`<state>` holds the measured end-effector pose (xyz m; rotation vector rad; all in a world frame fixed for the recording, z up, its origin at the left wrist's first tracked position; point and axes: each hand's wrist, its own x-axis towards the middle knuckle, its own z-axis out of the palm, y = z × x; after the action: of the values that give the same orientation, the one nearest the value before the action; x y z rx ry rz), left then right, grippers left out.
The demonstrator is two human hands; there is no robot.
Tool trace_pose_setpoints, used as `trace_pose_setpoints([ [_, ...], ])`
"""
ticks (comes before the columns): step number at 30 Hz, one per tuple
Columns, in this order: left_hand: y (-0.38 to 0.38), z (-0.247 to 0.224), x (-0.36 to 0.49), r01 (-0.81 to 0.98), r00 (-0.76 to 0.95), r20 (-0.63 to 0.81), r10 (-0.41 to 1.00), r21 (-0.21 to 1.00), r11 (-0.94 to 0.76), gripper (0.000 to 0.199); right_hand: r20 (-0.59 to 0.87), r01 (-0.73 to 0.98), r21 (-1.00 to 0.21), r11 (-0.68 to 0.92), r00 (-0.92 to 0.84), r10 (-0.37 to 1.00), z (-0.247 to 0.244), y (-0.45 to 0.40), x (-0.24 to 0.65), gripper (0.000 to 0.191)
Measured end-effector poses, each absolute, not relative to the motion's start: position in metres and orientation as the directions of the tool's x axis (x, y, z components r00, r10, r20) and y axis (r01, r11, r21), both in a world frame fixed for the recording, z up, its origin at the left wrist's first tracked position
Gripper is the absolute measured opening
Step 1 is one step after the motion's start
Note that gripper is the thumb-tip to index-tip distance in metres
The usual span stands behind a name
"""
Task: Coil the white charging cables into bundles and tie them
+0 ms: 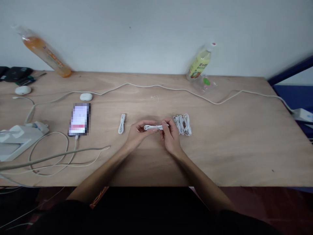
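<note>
A white charging cable (153, 127), folded into a flat bundle, is held level just above the table between my two hands. My left hand (138, 133) grips its left end between thumb and fingers. On its right end, my right hand (170, 134) presses with thumb and fingers closed, covering that end. Several similar bundled white cables (186, 125) lie side by side just right of my right hand. Another single bundled cable (121, 123) lies left of my left hand. Small white twist-tie pieces (153, 97) rest beyond my hands.
A phone (79, 119) is plugged into a cord at left, near a white power strip (22, 138) and looped cords. White earbud cases (86, 96) lie behind. An orange drink bottle (46, 54) and a yellow-labelled bottle (200, 62) stand by the wall. A long white cord (171, 88) crosses the table.
</note>
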<state>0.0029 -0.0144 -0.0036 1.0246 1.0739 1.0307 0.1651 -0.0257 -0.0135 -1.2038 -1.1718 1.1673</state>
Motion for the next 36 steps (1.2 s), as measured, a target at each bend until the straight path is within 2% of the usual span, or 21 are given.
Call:
trace_pose_setpoints([
  [7, -0.0132, -0.0065, 0.0026, -0.298, 0.233, -0.293, 0.927, 0.886, 0.355, 0.039, 0.120, 0.069, -0.991, 0.116, 0.048, 0.992, -0.0127, -0.0276, 0.1682, 0.040],
  [13, -0.0137, -0.0006, 0.0028, -0.396, 0.297, -0.327, 0.897, 0.813, 0.427, 0.035, 0.176, 0.160, -0.972, 0.173, 0.003, 0.984, -0.0098, -0.0317, 0.1698, 0.032],
  [24, -0.0135, 0.0016, 0.0037, -0.411, 0.309, -0.328, 0.893, 0.800, 0.436, 0.038, 0.189, 0.157, -0.970, 0.187, 0.003, 0.982, -0.0070, -0.0335, 0.1685, 0.027],
  [36, -0.0141, -0.0002, 0.0045, -0.394, 0.283, -0.319, 0.904, 0.821, 0.413, 0.038, 0.171, 0.135, -0.976, 0.169, 0.005, 0.985, -0.0093, -0.0340, 0.1676, 0.034],
])
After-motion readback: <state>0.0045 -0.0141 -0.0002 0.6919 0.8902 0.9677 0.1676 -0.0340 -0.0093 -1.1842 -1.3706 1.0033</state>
